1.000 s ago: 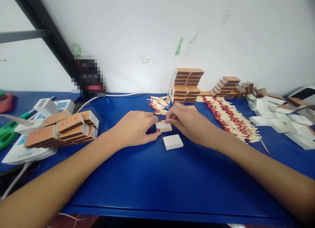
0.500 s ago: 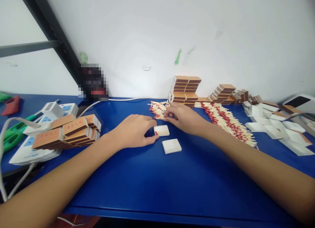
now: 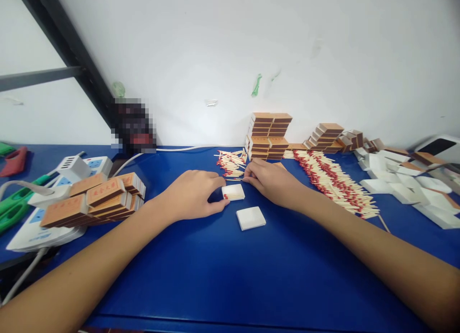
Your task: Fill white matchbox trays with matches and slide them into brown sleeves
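Closest is the front of the blue table (image 3: 230,275), with a bare arm reaching in from each side. Over on the left, a white power strip (image 3: 43,232) carries a pile of orange matchboxes (image 3: 106,191) with red writing, and green handles (image 3: 16,203) lie beside it. In the middle is a flat white box part (image 3: 250,218). Just past it sits a small white tray (image 3: 234,189), flat on the table, with a few red-tipped matches along its near side. The left hand (image 3: 192,194) is at the tray's left end, its thumb and a finger holding the end between them. The right hand (image 3: 271,179) is a little past the tray and to its right. Its fingers are bent in close, with the tips by the end of one match (image 3: 235,180); I cannot tell if they pinch it. A messy little heap of matches (image 3: 230,163) lies just behind that match. To the right are a long, wide spread of matches (image 3: 334,184) and, past it, a jumble of white trays (image 3: 398,179). At the back, a tall stack of matchboxes (image 3: 269,132) stands by the white wall (image 3: 201,50), with a lower stack (image 3: 325,135) to its right.
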{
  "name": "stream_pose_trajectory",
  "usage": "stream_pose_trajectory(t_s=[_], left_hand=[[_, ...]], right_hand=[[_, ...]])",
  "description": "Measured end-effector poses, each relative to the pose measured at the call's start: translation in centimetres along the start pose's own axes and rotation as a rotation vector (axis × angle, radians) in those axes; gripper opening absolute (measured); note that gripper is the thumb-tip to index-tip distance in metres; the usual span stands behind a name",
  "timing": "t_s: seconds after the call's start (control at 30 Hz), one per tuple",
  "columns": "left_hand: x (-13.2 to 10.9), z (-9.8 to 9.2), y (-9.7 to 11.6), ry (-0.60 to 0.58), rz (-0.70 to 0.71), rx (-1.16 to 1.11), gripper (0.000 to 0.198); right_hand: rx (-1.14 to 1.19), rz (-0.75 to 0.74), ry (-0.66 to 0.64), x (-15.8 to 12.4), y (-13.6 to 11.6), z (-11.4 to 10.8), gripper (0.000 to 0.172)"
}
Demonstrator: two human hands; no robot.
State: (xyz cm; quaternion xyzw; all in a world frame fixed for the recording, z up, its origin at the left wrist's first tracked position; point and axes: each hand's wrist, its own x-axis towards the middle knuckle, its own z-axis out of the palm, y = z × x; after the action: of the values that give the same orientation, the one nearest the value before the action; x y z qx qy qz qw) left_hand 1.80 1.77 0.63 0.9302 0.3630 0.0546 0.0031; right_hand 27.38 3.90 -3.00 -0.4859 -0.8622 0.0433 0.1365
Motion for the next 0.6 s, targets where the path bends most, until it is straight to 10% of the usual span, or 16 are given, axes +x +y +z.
stream_pose_trajectory(t_s=[0.6], left_hand=[[0.1,0.1,0.0,-0.012,0.011,-0.01,0.03]], right_hand=[[0.151,-0.018,0.013,1.1,-1.7,0.3,0.007]])
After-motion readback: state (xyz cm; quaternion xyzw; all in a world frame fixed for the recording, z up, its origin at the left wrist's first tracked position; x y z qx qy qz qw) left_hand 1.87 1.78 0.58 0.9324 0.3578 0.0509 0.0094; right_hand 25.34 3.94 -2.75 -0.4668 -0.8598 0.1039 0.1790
